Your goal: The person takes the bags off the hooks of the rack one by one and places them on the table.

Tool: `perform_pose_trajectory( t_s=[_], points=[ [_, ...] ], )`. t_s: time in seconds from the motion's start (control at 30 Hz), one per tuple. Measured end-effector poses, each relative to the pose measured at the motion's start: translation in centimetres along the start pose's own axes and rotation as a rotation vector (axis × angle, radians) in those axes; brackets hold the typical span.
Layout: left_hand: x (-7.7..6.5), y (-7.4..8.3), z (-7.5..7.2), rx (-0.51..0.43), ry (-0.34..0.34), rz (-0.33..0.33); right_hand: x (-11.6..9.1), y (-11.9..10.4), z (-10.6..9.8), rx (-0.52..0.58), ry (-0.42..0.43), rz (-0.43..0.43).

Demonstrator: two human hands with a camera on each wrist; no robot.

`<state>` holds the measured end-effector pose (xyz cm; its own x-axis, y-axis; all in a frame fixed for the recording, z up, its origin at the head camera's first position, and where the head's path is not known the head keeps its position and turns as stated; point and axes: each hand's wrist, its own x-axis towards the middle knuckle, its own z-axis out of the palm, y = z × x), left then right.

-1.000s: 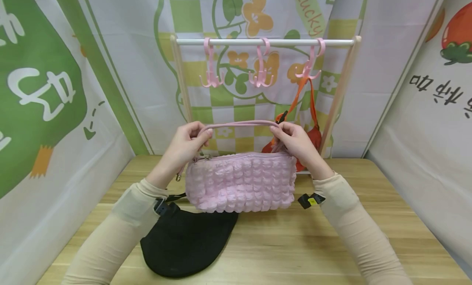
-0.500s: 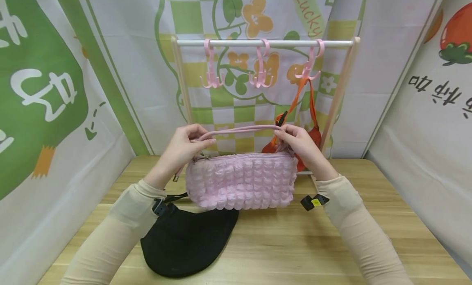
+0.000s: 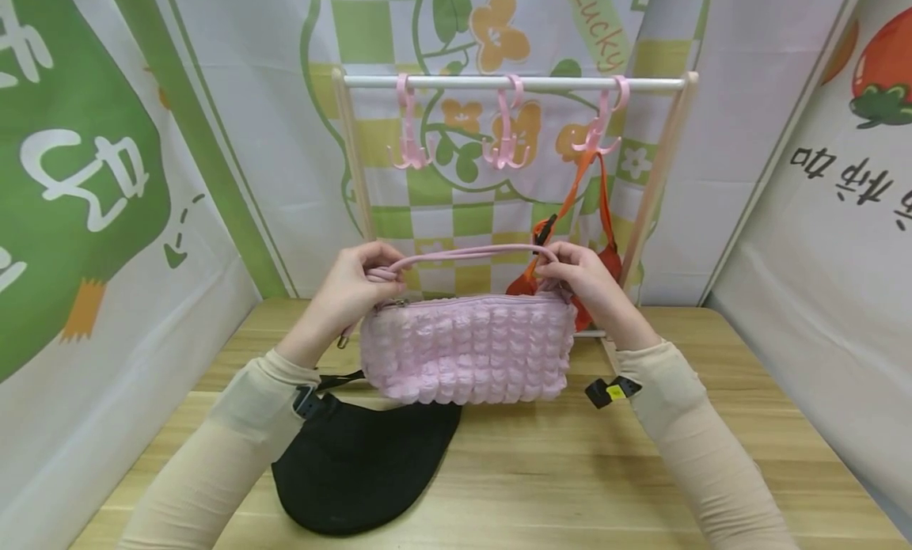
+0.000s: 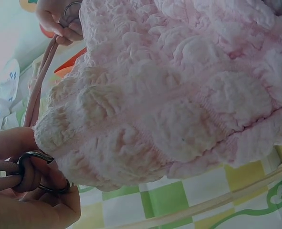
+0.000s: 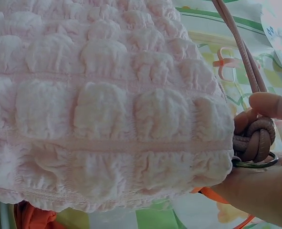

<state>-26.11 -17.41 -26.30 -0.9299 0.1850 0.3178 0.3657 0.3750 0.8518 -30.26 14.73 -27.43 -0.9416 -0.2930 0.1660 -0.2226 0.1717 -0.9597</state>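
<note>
A pink puffy handbag (image 3: 466, 350) with a zipped top hangs from its thin pink double-cord handle (image 3: 473, 252), in front of a hanging rack. My left hand (image 3: 356, 281) pinches the handle's left end, beside a knot and a metal ring (image 4: 36, 157) that show in the left wrist view. At the other end, my right hand (image 3: 587, 277) pinches the cord near its knot (image 5: 260, 138). Between the two hands the handle arches above the zip. Part of a black bag (image 3: 363, 463) lies on the table just below the pink one.
Behind stands a wooden rack with a white bar (image 3: 456, 83) carrying three pink hooks, among them the middle hook (image 3: 506, 134). An orange bag (image 3: 602, 269) hangs by its strap from the right hook. Printed curtains surround the wooden table (image 3: 570, 487).
Both hands have lowered slightly and the right hand has shifted a little to the right along the handle. The pink handbag stays almost in place. The rack and black bag have not moved.
</note>
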Motion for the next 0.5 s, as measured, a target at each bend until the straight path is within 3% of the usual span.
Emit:
perform_pose_trajectory(
  t_s=[0.5],
  points=[
    [-0.12,-0.32,-0.19,0.001,0.015,0.014,-0.36,0.39,-0.16,0.021,0.058,0.013]
  ],
)
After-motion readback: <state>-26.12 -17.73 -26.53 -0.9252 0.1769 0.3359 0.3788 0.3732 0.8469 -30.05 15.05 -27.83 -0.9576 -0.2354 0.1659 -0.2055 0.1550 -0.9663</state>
